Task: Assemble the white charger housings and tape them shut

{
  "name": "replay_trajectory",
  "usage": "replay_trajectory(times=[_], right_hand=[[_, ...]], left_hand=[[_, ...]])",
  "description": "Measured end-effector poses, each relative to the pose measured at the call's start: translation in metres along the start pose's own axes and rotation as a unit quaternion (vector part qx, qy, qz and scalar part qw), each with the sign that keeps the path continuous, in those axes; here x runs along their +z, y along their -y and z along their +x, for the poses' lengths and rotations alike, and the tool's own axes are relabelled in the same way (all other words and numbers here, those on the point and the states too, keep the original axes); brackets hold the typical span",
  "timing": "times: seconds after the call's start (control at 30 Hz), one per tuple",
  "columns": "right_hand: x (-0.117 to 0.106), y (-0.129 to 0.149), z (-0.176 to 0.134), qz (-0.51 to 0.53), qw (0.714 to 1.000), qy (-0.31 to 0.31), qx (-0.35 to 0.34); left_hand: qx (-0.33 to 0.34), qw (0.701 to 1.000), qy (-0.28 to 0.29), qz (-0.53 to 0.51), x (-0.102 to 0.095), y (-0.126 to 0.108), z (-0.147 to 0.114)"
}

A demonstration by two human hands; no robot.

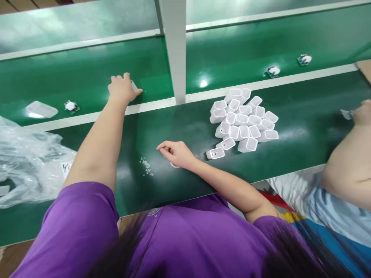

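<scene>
My left hand (pixel 123 88) reaches far forward onto the upper green belt (pixel 87 77), its fingers closed over a small white piece (pixel 134 85) that shows at the thumb side. My right hand (pixel 176 153) rests on the near green table (pixel 179 127) with fingers loosely curled; a small white part (pixel 174 165) lies under its edge, and whether the hand holds it is unclear. A heap of several white plastic shells (pixel 245 120) lies to the right of that hand. One single white shell (pixel 215 153) sits closest to my right wrist.
A grey post (pixel 174 50) rises between the belts. Small circuit boards (pixel 71 106) (pixel 273 71) (pixel 304 59) and a clear tray (pixel 42 109) lie on the upper belt. A crumpled plastic bag (pixel 26 162) is at left. Tiny white bits (pixel 147 166) lie nearby. Another person's arm (pixel 348 162) is at right.
</scene>
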State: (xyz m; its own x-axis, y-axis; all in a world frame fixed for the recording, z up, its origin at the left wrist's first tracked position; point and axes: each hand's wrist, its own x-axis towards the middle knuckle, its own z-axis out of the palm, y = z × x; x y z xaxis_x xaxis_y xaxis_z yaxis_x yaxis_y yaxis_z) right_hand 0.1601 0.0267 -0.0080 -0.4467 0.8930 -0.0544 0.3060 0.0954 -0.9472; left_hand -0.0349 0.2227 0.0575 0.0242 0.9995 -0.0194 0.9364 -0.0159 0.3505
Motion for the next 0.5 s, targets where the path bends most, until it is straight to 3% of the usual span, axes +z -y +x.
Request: replay_trajectory(times=[0.07, 0.1, 0.17, 0.23, 0.33, 0.43, 0.5], right_hand=[[0.001, 0.001, -0.001, -0.045, 0.999, 0.009, -0.01], [0.002, 0.002, -0.002, -0.067, 0.998, 0.013, -0.016], [0.002, 0.004, -0.003, -0.106, 0.994, 0.02, -0.028], [0.002, 0.005, -0.004, -0.135, 0.99, 0.029, -0.039], [0.0, 0.005, -0.003, -0.17, 0.984, 0.036, -0.045], [-0.002, 0.002, 0.0, -0.193, 0.98, 0.036, -0.034], [-0.003, 0.001, 0.0, -0.195, 0.98, 0.036, -0.027]], left_hand=[[-0.07, 0.992, -0.05, 0.093, -0.006, -0.026, -0.023], [-0.066, 0.99, -0.057, 0.112, -0.007, -0.042, -0.036], [0.008, 0.995, -0.002, 0.099, -0.002, -0.076, -0.059], [0.132, 0.987, 0.071, 0.065, 0.014, -0.109, -0.078], [0.273, 0.957, 0.093, 0.023, 0.05, -0.152, -0.095], [0.303, 0.946, 0.113, 0.006, 0.08, -0.177, -0.097], [0.31, 0.942, 0.125, -0.016, 0.091, -0.181, -0.091]])
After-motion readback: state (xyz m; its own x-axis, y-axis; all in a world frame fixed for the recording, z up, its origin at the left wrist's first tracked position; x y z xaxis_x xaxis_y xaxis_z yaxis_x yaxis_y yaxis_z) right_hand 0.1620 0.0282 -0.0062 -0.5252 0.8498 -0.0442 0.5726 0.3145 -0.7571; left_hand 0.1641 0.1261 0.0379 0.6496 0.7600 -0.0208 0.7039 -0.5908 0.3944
